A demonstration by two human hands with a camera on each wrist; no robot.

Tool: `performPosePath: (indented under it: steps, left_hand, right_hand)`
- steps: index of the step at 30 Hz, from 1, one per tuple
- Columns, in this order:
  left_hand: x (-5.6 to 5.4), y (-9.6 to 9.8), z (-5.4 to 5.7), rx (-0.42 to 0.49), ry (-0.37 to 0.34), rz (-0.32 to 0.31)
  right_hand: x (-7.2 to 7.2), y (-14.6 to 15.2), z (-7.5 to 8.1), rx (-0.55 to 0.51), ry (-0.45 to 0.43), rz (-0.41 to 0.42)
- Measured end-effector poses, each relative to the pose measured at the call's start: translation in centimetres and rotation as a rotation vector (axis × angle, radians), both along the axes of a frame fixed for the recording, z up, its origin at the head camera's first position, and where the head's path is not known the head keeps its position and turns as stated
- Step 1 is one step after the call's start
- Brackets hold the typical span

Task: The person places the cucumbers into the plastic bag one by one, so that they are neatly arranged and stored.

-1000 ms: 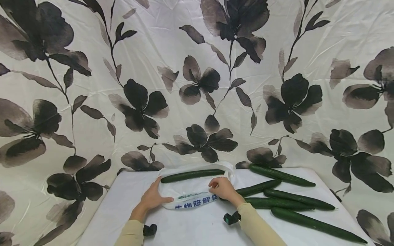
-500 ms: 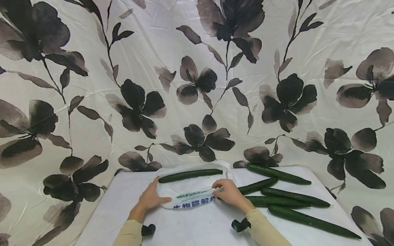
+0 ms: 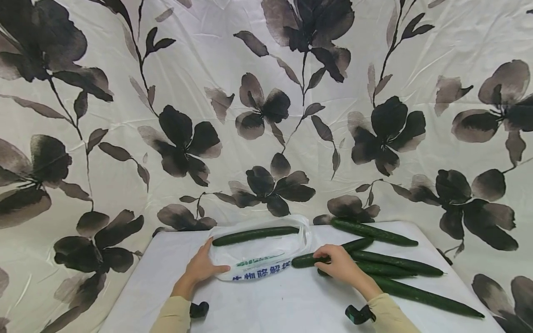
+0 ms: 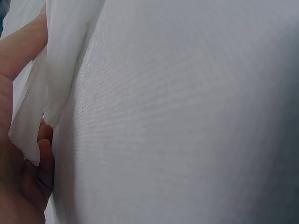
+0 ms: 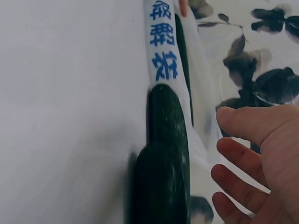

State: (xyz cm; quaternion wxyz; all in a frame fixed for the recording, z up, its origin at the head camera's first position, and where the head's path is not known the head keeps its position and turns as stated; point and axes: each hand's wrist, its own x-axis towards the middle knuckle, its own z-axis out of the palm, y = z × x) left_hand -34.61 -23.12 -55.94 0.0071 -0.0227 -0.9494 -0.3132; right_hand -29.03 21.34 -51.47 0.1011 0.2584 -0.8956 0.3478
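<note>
Since the earlier frame, the person's right hand (image 3: pixel 340 264) has shifted from the white plastic bag with blue lettering (image 3: pixel 256 254) to a long dark-green cucumber (image 3: pixel 303 261) on the white table (image 3: pixel 266 312) beside it, palm inward, fingers parted. The left hand (image 3: pixel 201 269) spreads wide at the bag's left end.

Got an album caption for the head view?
Left hand touching a white bag with one cucumber inside; right hand near more cucumbers.
</note>
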Motion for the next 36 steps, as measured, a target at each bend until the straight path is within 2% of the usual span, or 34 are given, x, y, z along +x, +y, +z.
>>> performPosePath:
  steps: [4,7,12,17,23,26,31,36]
  left_hand:
    - [0.0,0.0,0.0,-0.015,-0.001,0.001]
    - [-0.1,0.0,0.0,-0.018,0.001,-0.002]
    - [-0.3,0.0,-0.1,0.001,0.002,-0.004]
    - [-0.2,0.1,0.0,0.065,-0.009,-0.004]
    - [0.2,0.4,0.1,0.109,0.026,0.021]
    - [0.1,0.4,-0.1,0.112,0.055,0.026]
    - [0.0,0.2,-0.2,0.107,0.091,0.017]
    - [-0.1,0.0,-0.1,0.110,0.075,0.025]
  right_hand:
    - [1.2,2.2,0.0,-0.029,0.023,-0.025]
    - [2.1,4.0,0.0,-0.018,0.033,-0.075]
    - [3.3,7.3,-0.3,0.014,-0.019,-0.152]
    - [5.2,10.8,-0.6,0.035,-0.041,-0.214]
    - [7.9,14.1,0.8,-0.009,-0.091,-0.287]
    - [9.0,15.6,1.3,0.016,-0.126,-0.346]
    - [10.0,17.7,1.0,0.057,-0.167,-0.397]
    - [10.2,19.0,0.0,0.062,-0.211,-0.418]
